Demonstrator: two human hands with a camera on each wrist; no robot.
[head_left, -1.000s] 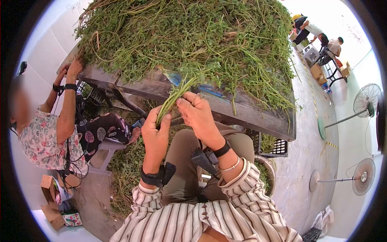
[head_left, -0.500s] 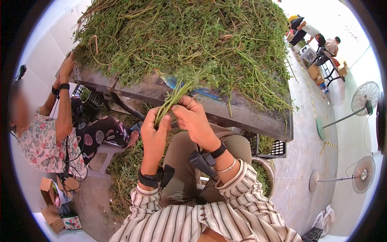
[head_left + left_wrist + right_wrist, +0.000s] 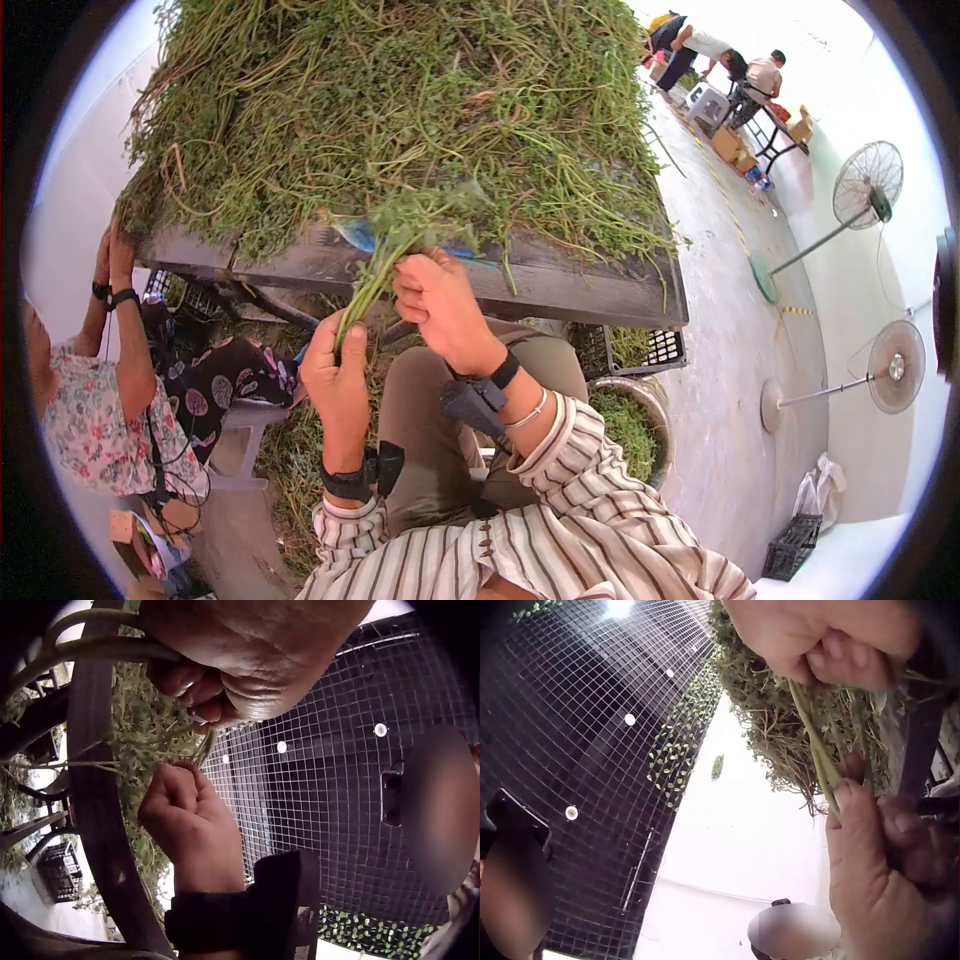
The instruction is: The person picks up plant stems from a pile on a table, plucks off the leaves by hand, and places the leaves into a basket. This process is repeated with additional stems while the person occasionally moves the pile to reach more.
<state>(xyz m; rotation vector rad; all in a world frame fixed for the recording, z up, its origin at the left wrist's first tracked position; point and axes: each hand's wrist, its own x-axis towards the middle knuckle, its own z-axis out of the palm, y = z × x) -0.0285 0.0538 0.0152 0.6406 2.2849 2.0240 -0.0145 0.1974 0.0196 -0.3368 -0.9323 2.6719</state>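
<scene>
A small bundle of green stems (image 3: 372, 285) with leafy tops slants up from the left hand (image 3: 338, 378), whose thumb and fingers grip its lower ends. Higher up, the right hand (image 3: 445, 308) pinches at the stems near the leaves, its fingers curled. In the right wrist view the stems (image 3: 815, 742) run between the left hand (image 3: 877, 870) below and the right hand (image 3: 832, 637) above. The left wrist view has the left hand (image 3: 232, 652) large at the top and the right hand (image 3: 191, 817) below, close to the stems.
A large heap of greens (image 3: 400, 120) covers the dark wooden table (image 3: 560, 290). Below stand a black crate (image 3: 660, 350) and a round tub of greens (image 3: 650, 400). Another person (image 3: 110, 400) sits at left; two fans (image 3: 895, 366) stand at right, with people further back.
The head view has shifted, so the table and heap appear further left. The right hand has moved up the stems, away from the left hand, which still grips the lower ends.
</scene>
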